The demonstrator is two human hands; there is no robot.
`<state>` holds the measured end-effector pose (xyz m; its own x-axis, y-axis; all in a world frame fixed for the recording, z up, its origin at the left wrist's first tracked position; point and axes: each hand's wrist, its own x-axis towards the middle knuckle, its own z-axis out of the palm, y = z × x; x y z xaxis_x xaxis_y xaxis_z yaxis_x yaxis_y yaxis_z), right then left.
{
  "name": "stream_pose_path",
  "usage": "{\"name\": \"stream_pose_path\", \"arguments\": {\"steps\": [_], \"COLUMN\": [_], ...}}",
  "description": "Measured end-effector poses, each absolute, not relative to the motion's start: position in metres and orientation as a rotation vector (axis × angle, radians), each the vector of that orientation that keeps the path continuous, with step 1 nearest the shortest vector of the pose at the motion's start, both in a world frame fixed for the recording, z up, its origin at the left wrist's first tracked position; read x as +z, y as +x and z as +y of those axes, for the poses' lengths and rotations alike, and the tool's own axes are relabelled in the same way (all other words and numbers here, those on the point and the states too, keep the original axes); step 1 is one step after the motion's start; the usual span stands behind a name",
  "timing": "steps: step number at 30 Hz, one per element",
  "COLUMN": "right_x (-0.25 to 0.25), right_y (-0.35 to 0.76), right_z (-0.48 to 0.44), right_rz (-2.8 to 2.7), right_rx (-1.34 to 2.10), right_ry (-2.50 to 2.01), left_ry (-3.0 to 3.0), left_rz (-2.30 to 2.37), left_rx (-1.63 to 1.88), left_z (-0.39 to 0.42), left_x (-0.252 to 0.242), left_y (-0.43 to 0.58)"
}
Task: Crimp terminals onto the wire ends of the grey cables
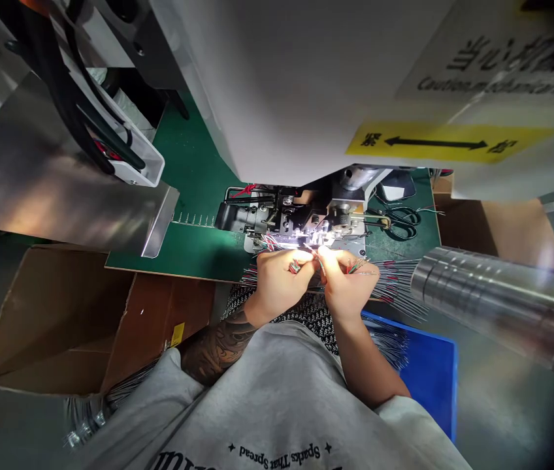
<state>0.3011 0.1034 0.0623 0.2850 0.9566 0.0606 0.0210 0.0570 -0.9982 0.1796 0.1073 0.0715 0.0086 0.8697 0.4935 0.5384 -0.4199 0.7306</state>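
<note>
My left hand [281, 277] is closed on thin wires, with red and green wire ends showing at its curled fingers. Close beside it, my right hand [350, 281] also grips wires, with several coloured ends [355, 266] sticking out. Both thumbs and forefingers pinch almost together, just in front of the lit head of a crimping machine [313, 228]. Which wire lies between the fingertips is too small to tell. Grey wires with red sections [397, 281] fan out to the right, under and beyond my right hand. More wire ends [272, 243] lie left of the lit spot.
A strip of metal terminals [193, 220] runs from a metal plate [85, 209] into the machine. Scissors [402, 225] lie on the green table mat [193, 143]. A metal cylinder [492, 300] juts in at right. A cardboard box [56, 313] and a blue tray [434, 372] stand below.
</note>
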Motion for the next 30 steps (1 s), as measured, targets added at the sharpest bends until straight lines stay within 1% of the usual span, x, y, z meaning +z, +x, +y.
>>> {"name": "stream_pose_path", "arguments": {"steps": [6,20,25,30], "right_x": [0.062,0.062,0.058,0.061], "right_y": [0.298,0.297,0.299,0.301], "right_z": [0.11,0.114,0.109,0.104], "right_rz": [-0.917,-0.924,-0.996,-1.096], "right_rx": [1.003,1.029,0.983,0.892], "right_ry": [-1.333,-1.31,-1.312,-1.172], "left_ry": [1.942,1.942,1.971,2.018], "left_rz": [1.511,1.557,1.549,1.48], "left_rx": [1.368,1.389,1.379,1.365], "left_z": [0.108,0.109,0.109,0.108], "left_x": [0.072,0.07,0.067,0.068], "left_y": [0.184,0.184,0.181,0.177]}}
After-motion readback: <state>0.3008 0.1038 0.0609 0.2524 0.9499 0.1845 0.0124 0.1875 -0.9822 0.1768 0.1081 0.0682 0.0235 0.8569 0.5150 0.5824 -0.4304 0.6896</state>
